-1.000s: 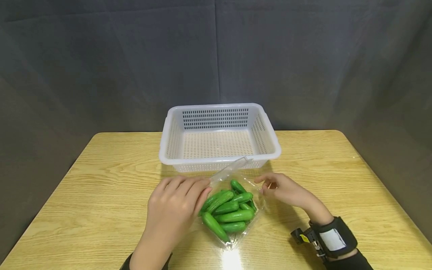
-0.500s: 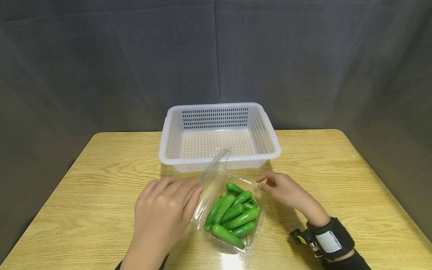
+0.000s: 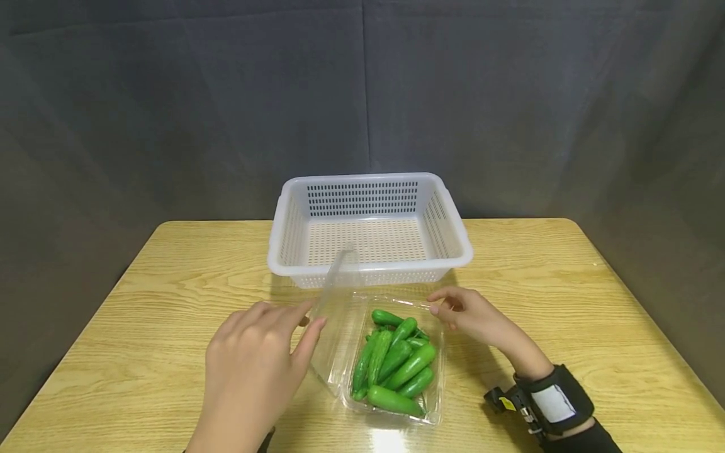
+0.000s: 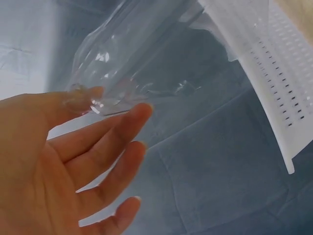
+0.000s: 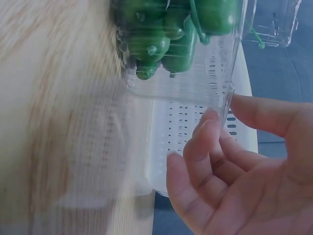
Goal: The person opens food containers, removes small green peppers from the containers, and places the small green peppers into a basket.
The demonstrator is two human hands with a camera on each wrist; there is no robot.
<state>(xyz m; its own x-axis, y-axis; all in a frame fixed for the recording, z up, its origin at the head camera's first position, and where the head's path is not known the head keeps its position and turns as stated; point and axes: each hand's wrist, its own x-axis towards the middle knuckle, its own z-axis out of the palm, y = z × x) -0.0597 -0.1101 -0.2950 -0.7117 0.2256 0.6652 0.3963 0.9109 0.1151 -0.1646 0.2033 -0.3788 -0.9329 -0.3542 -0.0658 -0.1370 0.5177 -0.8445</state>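
Observation:
A clear plastic clamshell box (image 3: 437, 384) of several green cucumbers (image 3: 396, 368) lies on the wooden table, just in front of a white perforated basket (image 3: 368, 267). Its clear lid (image 3: 335, 283) stands raised on the left side. My left hand (image 3: 313, 316) pinches the lid's edge between thumb and straight fingers; the left wrist view shows the lid (image 4: 132, 49) against the thumb of this hand (image 4: 120, 100). My right hand (image 3: 437, 308) pinches the box's far right corner. In the right wrist view that hand (image 5: 222, 115) holds the rim below the cucumbers (image 5: 166, 29).
The basket (image 4: 264, 63) has nothing in it and sits at the table's far middle. The wooden table (image 3: 170, 302) stretches bare to either side of the box. A dark grey cloth backdrop hangs behind. A black wrist strap (image 3: 557, 399) sits on my right forearm.
The lid has swung up and over to the left as my left hand drew back leftward. The box has turned to lie squarer to me. My right hand stayed on the corner.

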